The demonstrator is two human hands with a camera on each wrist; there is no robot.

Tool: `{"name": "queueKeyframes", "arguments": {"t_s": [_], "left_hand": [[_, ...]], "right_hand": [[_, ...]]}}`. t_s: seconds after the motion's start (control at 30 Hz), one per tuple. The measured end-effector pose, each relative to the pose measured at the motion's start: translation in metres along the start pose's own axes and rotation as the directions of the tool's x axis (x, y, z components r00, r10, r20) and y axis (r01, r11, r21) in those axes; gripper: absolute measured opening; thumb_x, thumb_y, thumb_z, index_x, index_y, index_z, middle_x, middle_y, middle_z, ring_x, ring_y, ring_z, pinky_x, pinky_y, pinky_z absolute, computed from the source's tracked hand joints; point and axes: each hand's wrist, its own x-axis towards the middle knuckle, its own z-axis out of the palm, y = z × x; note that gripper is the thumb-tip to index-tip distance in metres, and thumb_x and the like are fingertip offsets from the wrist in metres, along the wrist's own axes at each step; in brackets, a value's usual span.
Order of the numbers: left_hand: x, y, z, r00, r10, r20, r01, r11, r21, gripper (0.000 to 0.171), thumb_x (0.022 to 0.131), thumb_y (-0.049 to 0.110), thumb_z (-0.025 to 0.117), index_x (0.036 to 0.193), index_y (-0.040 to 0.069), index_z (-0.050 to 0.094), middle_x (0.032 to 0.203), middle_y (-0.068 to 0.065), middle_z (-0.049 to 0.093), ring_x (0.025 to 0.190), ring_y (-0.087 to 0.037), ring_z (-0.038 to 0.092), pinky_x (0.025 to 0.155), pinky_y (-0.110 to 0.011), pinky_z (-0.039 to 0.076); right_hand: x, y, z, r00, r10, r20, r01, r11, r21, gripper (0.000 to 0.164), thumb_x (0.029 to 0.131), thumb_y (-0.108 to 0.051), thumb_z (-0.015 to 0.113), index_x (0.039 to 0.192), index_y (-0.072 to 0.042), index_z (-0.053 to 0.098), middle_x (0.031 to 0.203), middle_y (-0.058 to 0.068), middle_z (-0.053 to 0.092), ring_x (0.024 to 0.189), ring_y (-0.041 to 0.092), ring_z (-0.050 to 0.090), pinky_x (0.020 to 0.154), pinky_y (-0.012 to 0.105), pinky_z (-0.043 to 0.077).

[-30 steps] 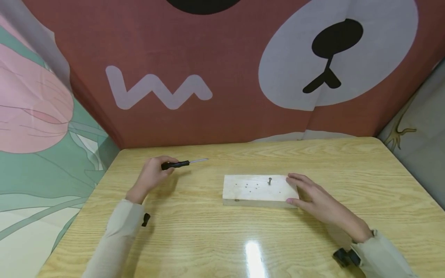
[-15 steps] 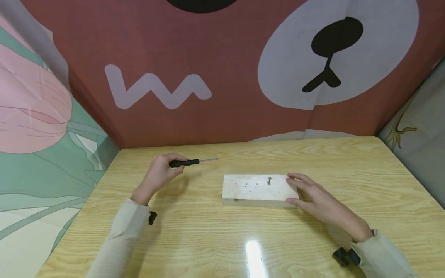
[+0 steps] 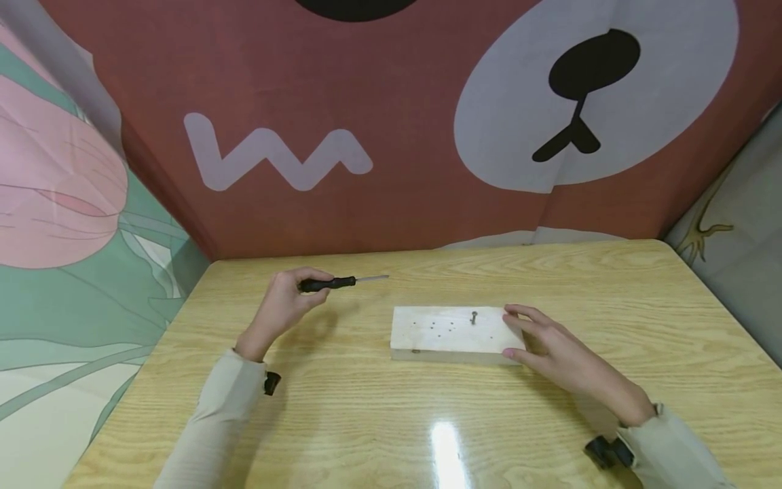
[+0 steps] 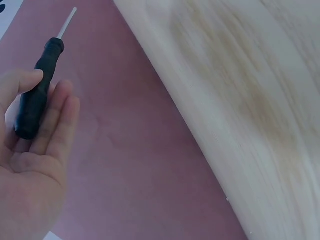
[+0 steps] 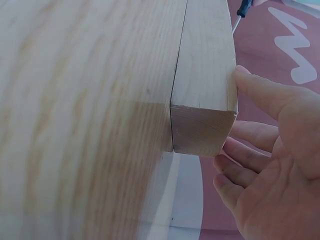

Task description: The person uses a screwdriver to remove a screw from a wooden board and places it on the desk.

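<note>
While the left hand (image 3: 284, 303) pinches a black screwdriver (image 3: 342, 282), the right hand (image 3: 556, 350) grips a wooden block (image 3: 457, 338).

No text, label, brand or number can be read. The closest to a sign is a pale zigzag stroke (image 3: 284, 161) on the red cloth backdrop (image 3: 397, 210), behind and to the left of the wooden block (image 3: 458, 343); its outline is letter-like, but it cannot be read as a word. The right wrist view shows the zigzag too, past the block. Left of the block, the black screwdriver handle (image 3: 334, 282) shows no legible lettering.
</note>
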Motion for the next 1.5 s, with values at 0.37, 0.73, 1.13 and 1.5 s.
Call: {"name": "queueKeyframes", "arguments": {"t_s": [0.37, 0.73, 1.13, 1.5], "left_hand": [[0.002, 0.006, 0.003, 1.000, -0.018, -0.017, 0.016, 0.994, -0.107, 0.019, 0.087, 0.003, 0.073, 0.106, 0.006, 0.074, 0.099, -0.016, 0.074, 0.072, -0.015, 0.066, 0.057, -0.020, 0.052], [0.003, 0.010, 0.007, 0.997, -0.024, -0.070, 0.006, 0.970, -0.242, 0.019, 0.088, 0.005, 0.072, 0.107, 0.004, 0.071, 0.102, -0.017, 0.072, 0.080, -0.008, 0.067, 0.072, -0.015, 0.057], [0.003, 0.019, 0.012, 0.996, -0.031, -0.086, -0.009, 0.905, -0.425, 0.026, 0.089, -0.001, 0.070, 0.114, 0.000, 0.066, 0.112, -0.020, 0.066, 0.091, -0.004, 0.071, 0.076, -0.019, 0.060], [0.001, 0.034, 0.017, 0.994, -0.010, -0.109, -0.047, 0.864, -0.502, 0.026, 0.092, -0.001, 0.065, 0.118, -0.001, 0.062, 0.107, -0.014, 0.064, 0.092, -0.007, 0.072, 0.069, -0.019, 0.057]], "right_hand": [[0.000, 0.002, 0.000, 1.000, 0.017, 0.011, -0.018, 1.000, 0.018, 0.062, 0.095, -0.031, 0.067, 0.141, 0.007, 0.050, 0.150, 0.025, 0.042, 0.135, 0.048, 0.042, 0.102, 0.065, 0.045], [0.001, 0.006, 0.001, 1.000, 0.007, -0.003, -0.006, 0.999, 0.048, 0.060, 0.096, -0.029, 0.066, 0.141, 0.007, 0.049, 0.148, 0.024, 0.043, 0.135, 0.046, 0.043, 0.103, 0.065, 0.044], [0.001, 0.005, 0.001, 1.000, 0.015, 0.006, -0.015, 0.998, 0.055, 0.061, 0.097, -0.029, 0.065, 0.141, 0.008, 0.048, 0.149, 0.025, 0.041, 0.136, 0.047, 0.041, 0.103, 0.066, 0.042], [0.002, 0.006, 0.002, 1.000, 0.006, -0.010, -0.006, 0.998, 0.056, 0.061, 0.096, -0.029, 0.067, 0.142, 0.006, 0.048, 0.149, 0.023, 0.043, 0.136, 0.045, 0.042, 0.104, 0.064, 0.042]]}}
